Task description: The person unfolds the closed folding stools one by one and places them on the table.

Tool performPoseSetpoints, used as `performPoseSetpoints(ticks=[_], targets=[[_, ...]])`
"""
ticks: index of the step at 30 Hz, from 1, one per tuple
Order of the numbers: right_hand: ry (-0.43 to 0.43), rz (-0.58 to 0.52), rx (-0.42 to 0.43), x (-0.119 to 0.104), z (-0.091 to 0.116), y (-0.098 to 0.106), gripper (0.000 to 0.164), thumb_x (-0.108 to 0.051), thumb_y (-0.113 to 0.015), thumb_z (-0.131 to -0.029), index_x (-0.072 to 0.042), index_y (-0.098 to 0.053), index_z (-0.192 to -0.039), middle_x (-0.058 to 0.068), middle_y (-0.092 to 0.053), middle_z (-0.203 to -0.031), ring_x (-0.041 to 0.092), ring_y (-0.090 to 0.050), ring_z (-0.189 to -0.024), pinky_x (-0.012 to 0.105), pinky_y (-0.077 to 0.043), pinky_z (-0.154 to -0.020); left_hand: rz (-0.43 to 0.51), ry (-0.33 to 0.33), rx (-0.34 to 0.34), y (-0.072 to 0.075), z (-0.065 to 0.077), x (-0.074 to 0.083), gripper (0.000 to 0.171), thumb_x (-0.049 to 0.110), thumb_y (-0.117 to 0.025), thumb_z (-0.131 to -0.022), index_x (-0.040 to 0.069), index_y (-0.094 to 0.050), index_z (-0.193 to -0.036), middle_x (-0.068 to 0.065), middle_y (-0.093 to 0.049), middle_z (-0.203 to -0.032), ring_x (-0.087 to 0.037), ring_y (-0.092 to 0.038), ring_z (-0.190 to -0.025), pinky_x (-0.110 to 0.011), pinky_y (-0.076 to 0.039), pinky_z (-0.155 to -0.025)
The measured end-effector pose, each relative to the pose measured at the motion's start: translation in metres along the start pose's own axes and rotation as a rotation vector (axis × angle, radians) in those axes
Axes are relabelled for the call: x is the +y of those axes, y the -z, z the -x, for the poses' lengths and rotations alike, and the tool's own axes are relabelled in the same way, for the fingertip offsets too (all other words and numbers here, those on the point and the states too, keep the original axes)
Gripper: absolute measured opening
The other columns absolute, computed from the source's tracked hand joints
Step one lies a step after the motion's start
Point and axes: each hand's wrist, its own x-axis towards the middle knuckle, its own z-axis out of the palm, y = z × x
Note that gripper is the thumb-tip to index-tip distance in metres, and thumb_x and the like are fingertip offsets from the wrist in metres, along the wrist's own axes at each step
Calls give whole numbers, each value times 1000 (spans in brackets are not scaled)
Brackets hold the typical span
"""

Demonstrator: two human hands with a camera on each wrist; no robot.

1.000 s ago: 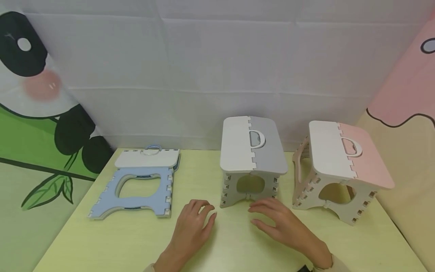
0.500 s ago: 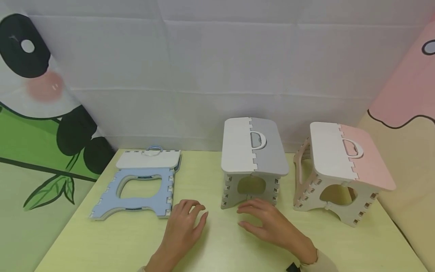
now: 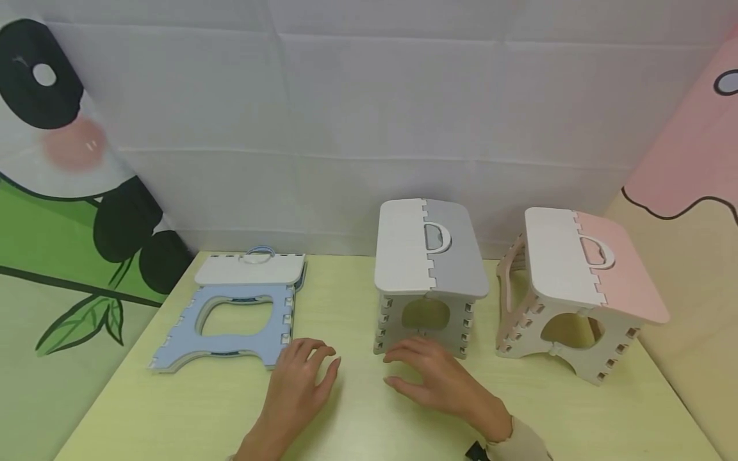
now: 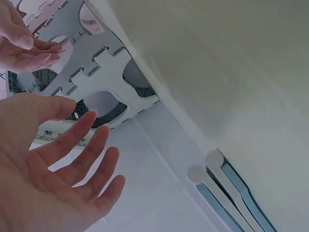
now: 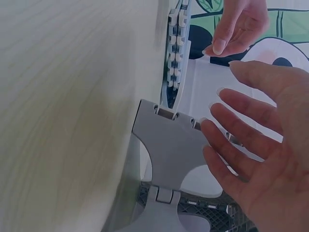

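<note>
On the left of the table a blue and white folding stool [image 3: 242, 336] lies folded flat, its white seat half toward the wall. My left hand [image 3: 296, 384] hovers by its near right corner, fingers relaxed and holding nothing. A grey and white folding stool [image 3: 429, 246] stands unfolded in the middle. In front of its legs hangs my right hand [image 3: 432, 378], fingers loosely bent, nothing in it. The right wrist view shows the right hand [image 5: 260, 140] close to the grey stool's side panel [image 5: 174, 145]. Touch cannot be told.
A pink and white folding stool [image 3: 594, 269] stands unfolded at the right. The pale yellow table [image 3: 357, 435] meets a white cloth wall [image 3: 346, 115] at the back. Printed cartoon cloths flank it, one at the left [image 3: 52, 256] and one at the right [image 3: 686, 275].
Both hands have drifted left, the right one further, from the grey stool's right leg toward its middle. The left hand is now nearer the blue stool. The stools have stayed put.
</note>
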Motion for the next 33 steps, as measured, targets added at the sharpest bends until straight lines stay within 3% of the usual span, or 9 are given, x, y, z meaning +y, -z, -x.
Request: performPoseSetpoints(ticks=[9, 19, 25, 33], targets=[[38, 10, 9, -5, -10, -10, 23, -22, -83, -87, -15, -73, -106, -4, -70, -113, 14, -66, -106, 33, -55, -90, 11, -3, 35, 10, 1, -15, 11, 12, -79, -78, 8, -72, -86, -5, -67, -87, -33, -62, -84, -52, -53, -73], [77, -19, -2, -10, -20, -22, 21, -20, -83, -87, -14, -72, -104, -2, -70, -111, 14, -66, -104, 31, -54, -91, -1, 39, 19, 20, 3, -31, 16, 8, -83, -75, 6, -72, -86, -7, -68, -86, -33, -63, -83, -48, -52, -68], [32, -1, -66, -13, -25, -26, 19, -24, -80, -91, -15, -72, -105, -4, -69, -112, 13, -65, -104, 29, -53, -90, -33, 72, -8, 28, 7, -39, 18, 6, -86, -73, 5, -73, -85, -9, -69, -86, -33, -63, -82, -48, -52, -66], [0, -9, -108, -15, -34, -32, 19, -26, -79, -93, -13, -72, -105, -4, -69, -112, 12, -64, -105, 27, -53, -90, -50, 84, 9, 35, 11, -54, 18, 4, -86, -72, 5, -72, -84, -10, -70, -85, -35, -63, -79, -48, -51, -65]])
